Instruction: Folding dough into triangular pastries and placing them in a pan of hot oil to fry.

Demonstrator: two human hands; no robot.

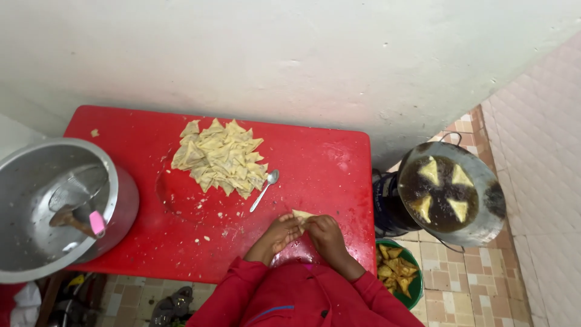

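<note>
Centrally, both hands point(305, 232) pinch pale dough triangle point(301, 214); red table point(327, 163) w/ pastry pile point(219, 157).

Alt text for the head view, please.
Both hands, left hand and right hand, pinch a pastry triangle over a red table. Behind them lie a pile of folded triangles and a spoon; four fry in a pan.

A small cooking corner, likely a home or street-food kitchen — a red plastic table point(327, 163) heaped with raw folded pastries point(219, 157), a pan of hot oil point(451, 194) frying four triangles beside it, a big metal pot point(36, 212), tiled floor point(466, 284) and plain wall point(302, 54).
</note>
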